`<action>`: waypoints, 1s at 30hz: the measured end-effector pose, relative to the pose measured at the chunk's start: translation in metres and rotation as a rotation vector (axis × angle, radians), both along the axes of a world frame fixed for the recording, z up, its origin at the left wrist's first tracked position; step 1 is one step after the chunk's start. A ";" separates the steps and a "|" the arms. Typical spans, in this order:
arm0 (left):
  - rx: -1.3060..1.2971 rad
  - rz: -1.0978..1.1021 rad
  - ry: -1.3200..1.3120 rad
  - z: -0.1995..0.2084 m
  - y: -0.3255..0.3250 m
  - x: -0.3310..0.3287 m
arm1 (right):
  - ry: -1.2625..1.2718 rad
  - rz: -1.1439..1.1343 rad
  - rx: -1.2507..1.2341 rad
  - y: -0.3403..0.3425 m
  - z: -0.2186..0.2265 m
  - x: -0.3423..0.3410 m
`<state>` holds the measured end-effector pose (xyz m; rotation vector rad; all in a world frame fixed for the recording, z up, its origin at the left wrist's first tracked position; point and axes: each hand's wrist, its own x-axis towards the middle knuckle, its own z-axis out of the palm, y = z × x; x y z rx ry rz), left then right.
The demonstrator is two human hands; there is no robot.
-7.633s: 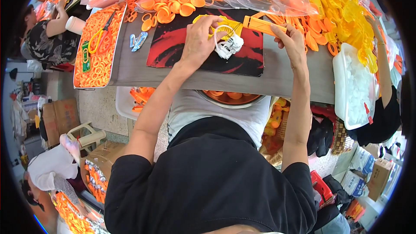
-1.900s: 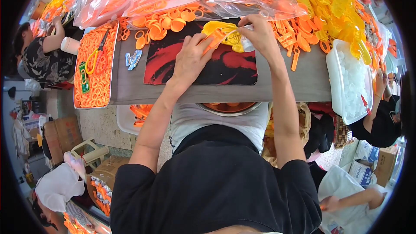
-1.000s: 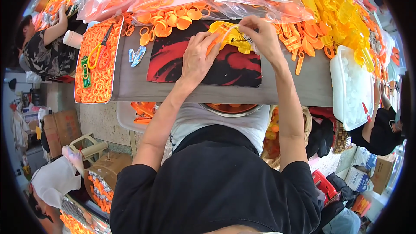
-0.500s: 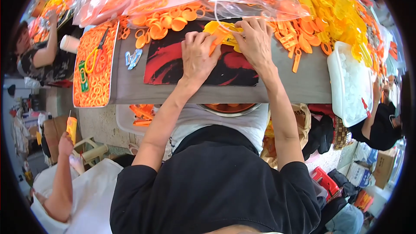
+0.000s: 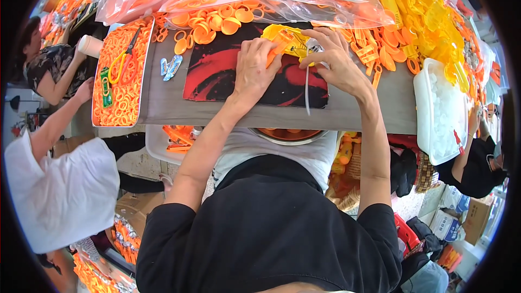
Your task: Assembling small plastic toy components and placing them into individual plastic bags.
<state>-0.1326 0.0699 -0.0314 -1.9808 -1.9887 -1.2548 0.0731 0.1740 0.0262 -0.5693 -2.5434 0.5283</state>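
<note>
At the far side of a black and red mat point(image 5: 217, 84), my left hand point(image 5: 255, 68) is closed on an orange plastic piece point(image 5: 280, 42), its fingers curled over it. Against that piece lies a yellow plastic shell point(image 5: 296, 43), open side up, with small dark parts inside that I cannot make out. My right hand point(image 5: 344, 65) is beside the shell's right end. Its thumb and fingers pinch a thin whitish strip point(image 5: 307, 89), which hangs down over the mat. A small clear, shiny part point(image 5: 313, 46) shows by the right fingertips.
A white-rimmed tray point(image 5: 142, 84) of small orange rings stands at left, with scissors point(image 5: 115, 68) on top. Blue-white packets point(image 5: 172, 68) lie beside it. Orange caps point(image 5: 215, 23) and yellow parts point(image 5: 429, 16) heap behind. At right is a white bin point(image 5: 426, 114). A co-worker's hand point(image 5: 84, 91) nears the tray.
My right hand has drawn back from the yellow shell, and the whitish strip that arched above it now hangs downward. At left, a white-clad co-worker has moved up toward the tray.
</note>
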 end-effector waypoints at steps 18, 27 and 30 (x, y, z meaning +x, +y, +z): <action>0.053 0.034 -0.043 -0.007 0.007 0.006 | -0.022 -0.222 -0.075 0.023 -0.035 -0.046; 0.054 0.020 -0.037 -0.004 0.008 0.008 | -0.105 -0.211 -0.099 0.022 -0.024 -0.055; 0.026 0.030 -0.045 -0.008 0.007 0.008 | -0.075 -0.133 -0.157 0.026 -0.022 -0.050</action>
